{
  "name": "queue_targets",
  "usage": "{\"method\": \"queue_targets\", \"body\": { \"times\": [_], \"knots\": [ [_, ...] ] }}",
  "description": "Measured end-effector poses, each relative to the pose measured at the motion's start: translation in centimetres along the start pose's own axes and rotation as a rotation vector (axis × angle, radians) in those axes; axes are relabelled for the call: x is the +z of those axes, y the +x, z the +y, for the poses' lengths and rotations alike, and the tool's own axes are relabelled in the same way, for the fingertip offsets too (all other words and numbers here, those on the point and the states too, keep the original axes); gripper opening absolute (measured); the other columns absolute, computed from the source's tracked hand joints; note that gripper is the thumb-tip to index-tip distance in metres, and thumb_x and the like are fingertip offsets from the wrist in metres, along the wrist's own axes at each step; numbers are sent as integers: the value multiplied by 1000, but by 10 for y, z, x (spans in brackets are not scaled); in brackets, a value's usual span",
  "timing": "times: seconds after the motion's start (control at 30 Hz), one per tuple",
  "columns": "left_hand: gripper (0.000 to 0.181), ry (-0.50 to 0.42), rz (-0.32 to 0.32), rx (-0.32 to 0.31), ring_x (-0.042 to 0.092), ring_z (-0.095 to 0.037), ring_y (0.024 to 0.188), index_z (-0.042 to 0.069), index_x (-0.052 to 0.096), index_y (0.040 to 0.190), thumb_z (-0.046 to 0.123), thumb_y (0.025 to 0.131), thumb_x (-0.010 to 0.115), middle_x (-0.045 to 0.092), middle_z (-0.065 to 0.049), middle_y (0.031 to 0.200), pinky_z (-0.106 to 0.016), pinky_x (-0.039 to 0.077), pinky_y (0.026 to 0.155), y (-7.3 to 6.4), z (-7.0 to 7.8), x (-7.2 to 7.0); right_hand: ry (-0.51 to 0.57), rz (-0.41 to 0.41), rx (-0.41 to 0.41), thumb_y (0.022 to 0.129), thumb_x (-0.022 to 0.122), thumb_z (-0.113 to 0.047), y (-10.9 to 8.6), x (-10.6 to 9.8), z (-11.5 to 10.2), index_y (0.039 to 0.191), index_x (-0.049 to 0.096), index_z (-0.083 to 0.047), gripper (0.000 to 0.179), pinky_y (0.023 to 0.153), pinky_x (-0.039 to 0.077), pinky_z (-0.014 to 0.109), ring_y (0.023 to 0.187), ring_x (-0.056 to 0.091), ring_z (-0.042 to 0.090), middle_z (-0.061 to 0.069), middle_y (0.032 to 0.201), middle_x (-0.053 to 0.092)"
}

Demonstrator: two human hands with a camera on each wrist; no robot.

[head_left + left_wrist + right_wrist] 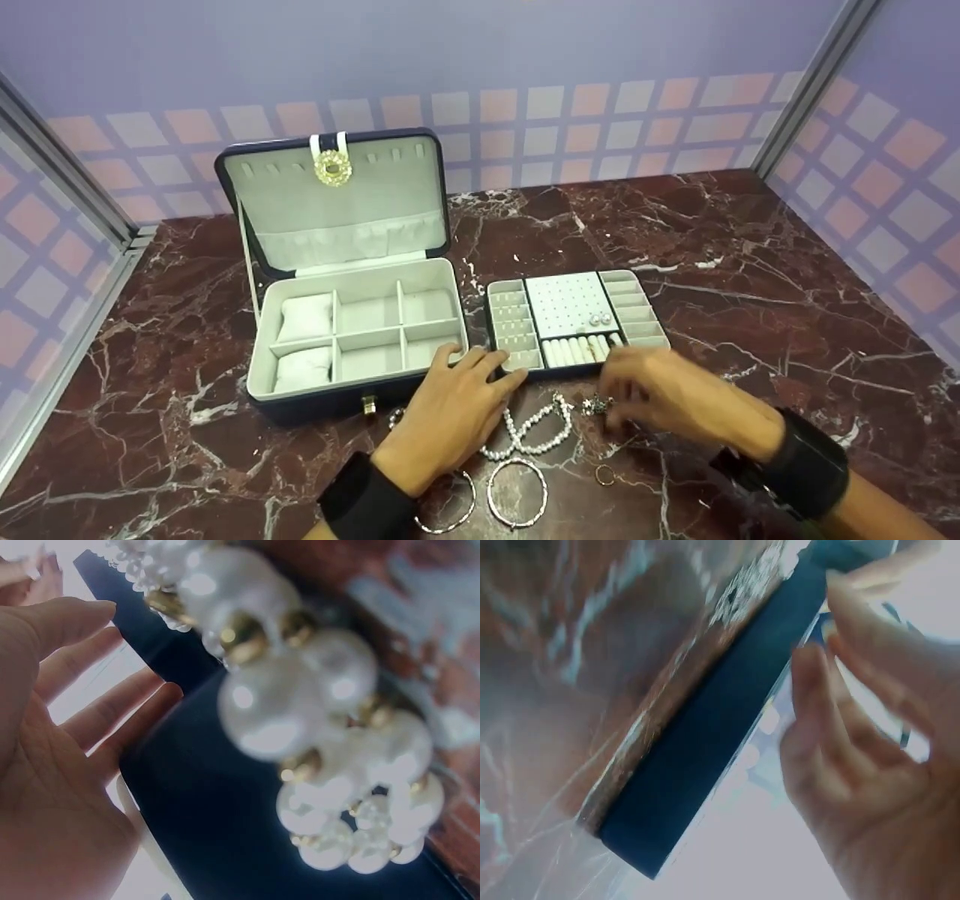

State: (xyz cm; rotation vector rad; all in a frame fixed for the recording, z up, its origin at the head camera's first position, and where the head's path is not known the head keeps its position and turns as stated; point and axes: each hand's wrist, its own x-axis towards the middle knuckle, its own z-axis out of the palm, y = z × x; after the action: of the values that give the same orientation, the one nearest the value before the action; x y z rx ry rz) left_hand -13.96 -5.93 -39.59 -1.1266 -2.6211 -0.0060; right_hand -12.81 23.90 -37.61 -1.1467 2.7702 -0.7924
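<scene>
My left hand (457, 420) rests at the gap between the jewelry box (360, 330) and the small jewelry tray (506, 330), fingers spread. Its fingertips lie on the near edges of both in the head view. My right hand (675, 390), blurred, hovers at the tray's near right corner, fingers loosely bent and nothing visible in them. Close to its fingertips lies a small cluster of silvery jewelry (596, 406). A pearl strand (536, 450) lies in front of the tray, just right of the left hand. Two pearl earrings (600, 319) sit on the tray's perforated panel.
Two bangles (517, 493) lie near the front edge, one partly behind the left wrist. A thin gold ring-like piece (604, 475) lies to their right. The box lid (337, 195) stands raised, and two white cushions (306, 318) fill the box's left compartments.
</scene>
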Motion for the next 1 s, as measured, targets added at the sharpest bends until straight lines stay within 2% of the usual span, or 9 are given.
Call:
{"method": "queue_targets", "body": {
  "times": [0.13,0.27,0.43,0.67,0.83,0.9,1.0],
  "knots": [
    [38,8,14,5,61,-23,126,28,63,139,34,101,59,65,-2,141,-50,45,109,0,-1,-1,42,-182,-35,85,78,-33,-8,9,-13,106,73,-19,25,71,56,12,85,63,-3,-8,104,70],
    [39,1,19,6,61,-23,126,28,63,139,34,101,59,65,-3,141,-50,45,109,0,-1,-1,10,-252,-132,84,78,-34,-10,18,-20,103,73,-19,25,74,53,8,84,61,-5,-10,103,68],
    [39,-15,16,2,61,-24,127,27,63,139,34,101,60,65,-3,140,-51,45,110,1,0,0,-52,-250,-219,84,79,-22,-9,22,-23,93,73,-19,11,80,48,2,85,62,-5,-11,99,67],
    [38,-17,16,-3,61,-23,126,28,63,138,34,101,60,65,-3,140,-51,45,109,1,1,1,-64,-253,-212,81,80,-18,-9,20,-22,93,73,-18,13,77,47,1,83,61,-5,-9,96,70],
    [38,10,32,3,62,-22,125,28,63,138,35,100,60,65,-2,139,-49,45,109,1,1,1,-57,-213,-245,85,78,-20,-8,18,-22,89,73,-19,6,76,47,1,82,61,-5,-10,95,67],
    [38,22,38,7,62,-22,124,29,63,138,35,100,61,66,-1,139,-48,46,108,0,1,1,-32,-185,-229,88,76,-20,-7,17,-21,91,73,-20,5,76,49,3,82,62,-5,-10,96,68],
    [38,21,45,6,62,-21,124,28,64,137,35,100,61,66,-1,138,-48,46,107,0,1,1,4,-122,-164,88,76,-17,-4,11,-19,95,75,-19,7,76,54,9,83,65,-3,-9,96,72]
  ]
}}
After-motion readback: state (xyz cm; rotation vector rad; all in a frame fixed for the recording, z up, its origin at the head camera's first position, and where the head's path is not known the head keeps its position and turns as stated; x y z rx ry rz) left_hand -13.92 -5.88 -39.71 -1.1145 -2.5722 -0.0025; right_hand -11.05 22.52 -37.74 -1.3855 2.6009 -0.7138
